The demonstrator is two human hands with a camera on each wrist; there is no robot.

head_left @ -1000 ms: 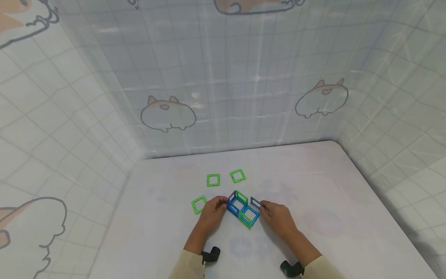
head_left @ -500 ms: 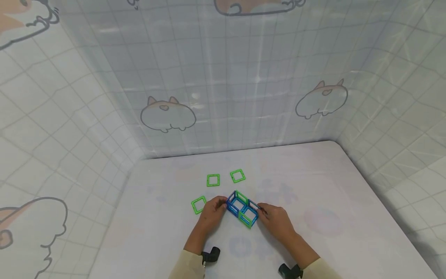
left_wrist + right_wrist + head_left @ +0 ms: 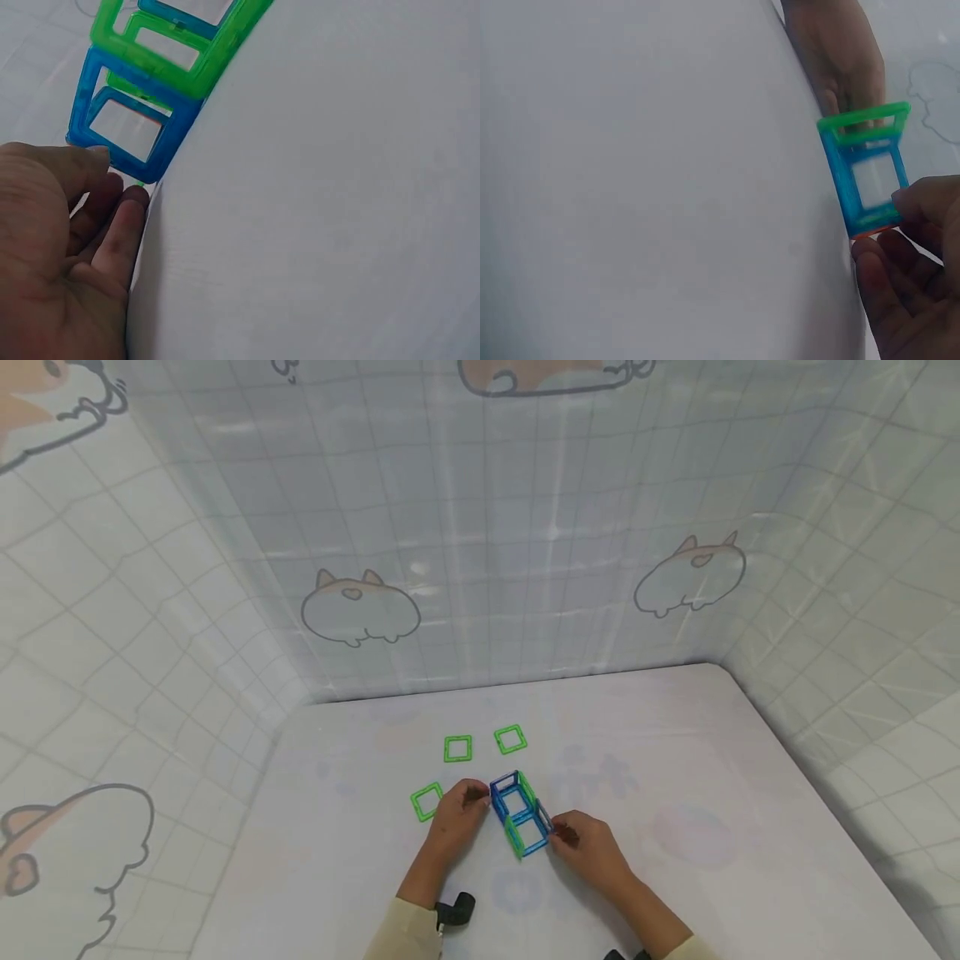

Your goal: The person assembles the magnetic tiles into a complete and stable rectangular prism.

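The blue-and-green tile frame (image 3: 519,814) is standing mid-table, and a side tile looks to be going on. The left hand (image 3: 450,818) is steadying its far end with curled fingertips; the right hand (image 3: 588,847) is pinching the near corner. Seating that tile probably needs a gentle, square push. Three loose green squares (image 3: 458,748) are lying just behind, with open table (image 3: 712,760) stretching off to the right.

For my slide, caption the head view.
Two hands, left and right, steady a blue-and-green tile frame on a white table.
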